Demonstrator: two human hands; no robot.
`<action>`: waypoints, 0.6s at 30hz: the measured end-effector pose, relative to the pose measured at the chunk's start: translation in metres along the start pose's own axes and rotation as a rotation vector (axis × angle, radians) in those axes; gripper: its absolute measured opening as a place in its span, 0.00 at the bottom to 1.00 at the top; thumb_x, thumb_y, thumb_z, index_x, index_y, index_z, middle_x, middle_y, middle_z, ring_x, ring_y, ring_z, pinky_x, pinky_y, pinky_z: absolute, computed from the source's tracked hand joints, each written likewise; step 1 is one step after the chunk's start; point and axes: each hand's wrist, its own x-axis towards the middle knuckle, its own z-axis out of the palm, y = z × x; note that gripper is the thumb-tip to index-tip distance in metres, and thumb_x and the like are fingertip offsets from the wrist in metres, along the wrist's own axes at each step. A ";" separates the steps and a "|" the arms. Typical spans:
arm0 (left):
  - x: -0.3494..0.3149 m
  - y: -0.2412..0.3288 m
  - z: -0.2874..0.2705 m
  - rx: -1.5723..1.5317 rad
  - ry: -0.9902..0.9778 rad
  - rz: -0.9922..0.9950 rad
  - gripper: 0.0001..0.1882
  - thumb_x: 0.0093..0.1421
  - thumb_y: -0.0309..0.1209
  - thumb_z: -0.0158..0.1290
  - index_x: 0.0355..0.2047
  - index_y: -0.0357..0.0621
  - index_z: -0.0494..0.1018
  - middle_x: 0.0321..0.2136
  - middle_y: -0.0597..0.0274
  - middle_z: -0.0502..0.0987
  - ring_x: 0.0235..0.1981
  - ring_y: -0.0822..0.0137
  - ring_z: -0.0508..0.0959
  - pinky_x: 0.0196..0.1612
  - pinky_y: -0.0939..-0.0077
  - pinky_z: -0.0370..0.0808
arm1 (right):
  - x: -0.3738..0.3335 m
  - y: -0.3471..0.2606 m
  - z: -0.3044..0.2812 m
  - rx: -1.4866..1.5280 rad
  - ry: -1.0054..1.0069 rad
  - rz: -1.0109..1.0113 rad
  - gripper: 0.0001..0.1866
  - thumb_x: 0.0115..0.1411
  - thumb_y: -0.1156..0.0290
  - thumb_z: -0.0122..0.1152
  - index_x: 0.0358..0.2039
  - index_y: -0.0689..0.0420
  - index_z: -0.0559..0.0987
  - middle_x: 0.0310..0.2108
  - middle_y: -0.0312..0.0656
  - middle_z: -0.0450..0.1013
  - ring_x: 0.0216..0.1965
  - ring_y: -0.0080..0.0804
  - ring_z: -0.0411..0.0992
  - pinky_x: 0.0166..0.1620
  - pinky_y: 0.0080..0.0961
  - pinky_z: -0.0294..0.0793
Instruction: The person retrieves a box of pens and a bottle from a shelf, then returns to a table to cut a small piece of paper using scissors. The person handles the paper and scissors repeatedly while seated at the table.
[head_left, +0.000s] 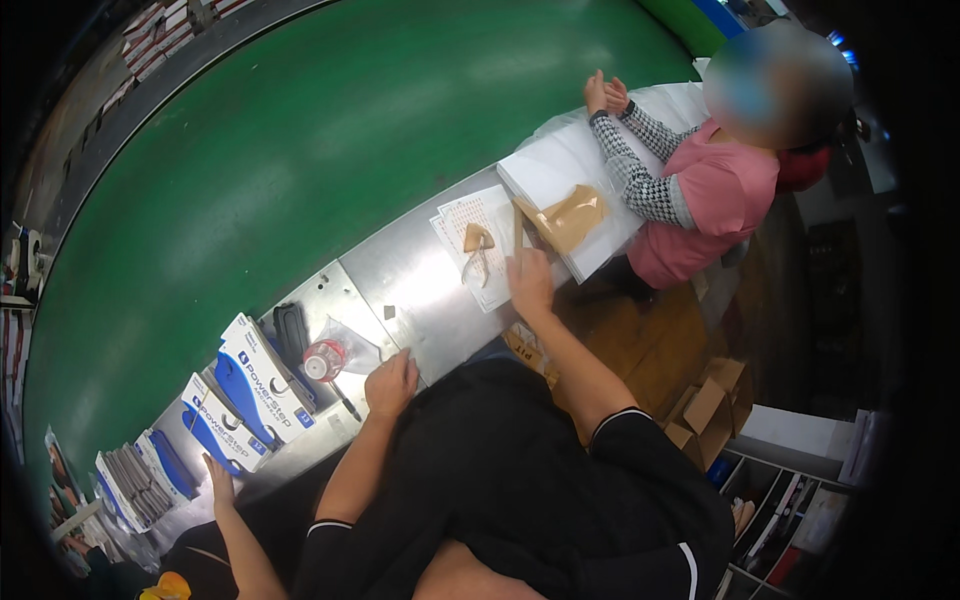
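My left hand [391,384] rests curled at the near edge of the metal table, with nothing showing in its fingers. Beside it, further left, stands a clear plastic bottle [324,361] with a red band. My right hand [530,282] is closed on the lower end of a narrow tan strip [518,228] that points away from me. Left of that hand lie printed white sheets [486,215], with a small brown piece [474,238] and a shiny clear scrap on them. A larger brown sheet [572,220] with a glossy patch lies on a white stack [528,172] just right of the strip.
A person in pink [725,180] works at the right, hands over clear film. Another person's hand [219,480] touches the white-and-blue packages [205,425] at lower left. A green surface [330,150] runs beyond the table. Open cardboard boxes [705,410] stand behind on the right.
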 end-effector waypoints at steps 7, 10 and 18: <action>0.001 -0.001 0.001 -0.002 0.011 0.023 0.11 0.58 0.33 0.57 0.41 0.45 0.77 0.24 0.59 0.78 0.21 0.57 0.78 0.25 0.64 0.74 | 0.000 -0.060 0.043 -0.076 -0.172 0.087 0.23 0.55 0.62 0.66 0.49 0.56 0.73 0.46 0.49 0.68 0.47 0.51 0.68 0.51 0.43 0.70; 0.001 -0.002 0.001 0.013 0.022 0.026 0.11 0.58 0.33 0.57 0.41 0.45 0.77 0.23 0.59 0.77 0.21 0.58 0.77 0.25 0.64 0.74 | 0.008 -0.052 0.043 -0.038 -0.184 0.103 0.24 0.54 0.62 0.67 0.49 0.56 0.73 0.45 0.49 0.69 0.50 0.50 0.67 0.53 0.42 0.69; 0.002 -0.001 0.000 0.045 0.032 0.044 0.11 0.58 0.34 0.57 0.40 0.46 0.77 0.21 0.60 0.75 0.19 0.59 0.76 0.23 0.65 0.72 | 0.036 0.004 0.001 -0.160 0.104 -0.105 0.16 0.57 0.66 0.63 0.45 0.55 0.75 0.44 0.48 0.69 0.50 0.50 0.68 0.50 0.43 0.70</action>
